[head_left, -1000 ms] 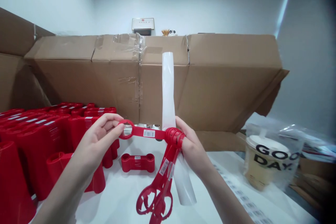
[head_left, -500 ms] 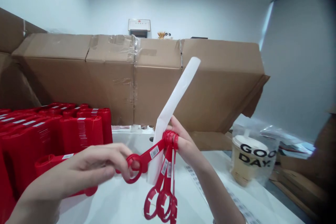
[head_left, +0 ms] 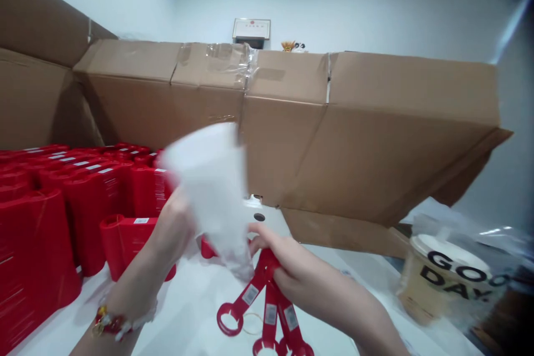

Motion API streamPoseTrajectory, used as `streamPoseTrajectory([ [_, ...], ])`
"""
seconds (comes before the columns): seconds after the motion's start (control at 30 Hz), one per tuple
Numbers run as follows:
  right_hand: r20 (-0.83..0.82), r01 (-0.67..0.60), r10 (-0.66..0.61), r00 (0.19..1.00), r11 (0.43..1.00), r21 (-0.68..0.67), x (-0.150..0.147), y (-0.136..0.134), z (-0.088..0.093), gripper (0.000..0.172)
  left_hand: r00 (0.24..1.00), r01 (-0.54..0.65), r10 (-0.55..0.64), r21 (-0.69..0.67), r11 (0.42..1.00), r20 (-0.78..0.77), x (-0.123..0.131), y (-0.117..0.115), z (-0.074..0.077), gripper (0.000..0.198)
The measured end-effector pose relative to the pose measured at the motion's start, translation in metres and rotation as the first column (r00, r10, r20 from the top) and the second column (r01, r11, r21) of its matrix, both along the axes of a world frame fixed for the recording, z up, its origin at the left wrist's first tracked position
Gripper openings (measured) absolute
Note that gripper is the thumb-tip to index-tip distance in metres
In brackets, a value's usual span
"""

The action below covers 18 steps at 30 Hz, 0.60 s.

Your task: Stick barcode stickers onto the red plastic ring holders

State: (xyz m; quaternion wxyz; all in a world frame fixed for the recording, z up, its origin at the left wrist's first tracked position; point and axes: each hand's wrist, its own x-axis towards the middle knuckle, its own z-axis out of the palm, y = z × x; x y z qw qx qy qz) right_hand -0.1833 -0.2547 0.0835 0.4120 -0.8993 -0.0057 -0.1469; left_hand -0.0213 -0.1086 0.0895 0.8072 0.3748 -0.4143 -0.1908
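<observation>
My left hand [head_left: 177, 219] is raised left of centre. Its fingers are closed on a white sheet or bag [head_left: 211, 189], blurred by motion and opened out wider. Some red shows at the sheet's left edge, too smeared to name. Close by on the right, my right hand [head_left: 287, 261] grips several red ring-ended straps [head_left: 270, 311] at their upper ends, and they fan downward with barcode labels. The sheet's lower end hangs by my right fingertips; whether they pinch it I cannot tell. Under the straps, a thin rubber band [head_left: 252, 324] lies on the white table [head_left: 187, 311].
Many red rolled bundles [head_left: 87, 206] stand in rows at the left, one shorter red bundle [head_left: 129, 245] in front. A large cardboard box [head_left: 292, 144] walls off the back. A bagged drink cup [head_left: 446, 278] stands at the right.
My left hand has let go of a strap's ring and moved up to the white sheet, which has swung left and spread wider. My right hand, still holding the straps, is lower. The view has shifted.
</observation>
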Motion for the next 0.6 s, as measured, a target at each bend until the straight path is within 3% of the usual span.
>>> streamPoseTrajectory([
  [0.1, -0.138, -0.035, 0.023, 0.99, 0.996, -0.086, 0.003, 0.003, 0.002, 0.047, 0.993, 0.078, -0.083, 0.064, 0.995, 0.084, -0.002, 0.002, 0.001, 0.018],
  [0.2, -0.146, -0.016, -0.01, 0.989, 0.984, -0.179, 0.007, 0.003, 0.002, 0.035, 0.964, 0.039, -0.114, 0.301, 0.953, 0.238, -0.008, 0.008, 0.003, 0.029],
  [0.33, -0.067, 0.136, -0.159, 0.985, 0.956, -0.261, 0.008, -0.01, 0.001, 0.047, 0.867, -0.213, -0.152, 0.628, 0.748, 0.475, -0.008, 0.015, 0.001, 0.036],
  [0.4, -0.021, 0.199, -0.213, 0.977, 0.94, -0.276, 0.003, -0.02, 0.005, 0.053, 0.783, -0.359, -0.172, 0.66, 0.66, 0.598, -0.003, 0.016, -0.002, 0.037],
  [0.47, 0.033, 0.234, -0.234, 0.972, 0.933, -0.273, -0.005, -0.028, 0.011, 0.05, 0.716, -0.463, -0.173, 0.645, 0.608, 0.677, 0.004, 0.016, -0.007, 0.038],
  [0.6, 0.189, 0.325, -0.28, 0.941, 0.904, -0.279, -0.025, -0.037, 0.027, 0.039, 0.643, -0.564, -0.209, 0.64, 0.522, 0.737, 0.014, 0.023, -0.022, 0.023],
])
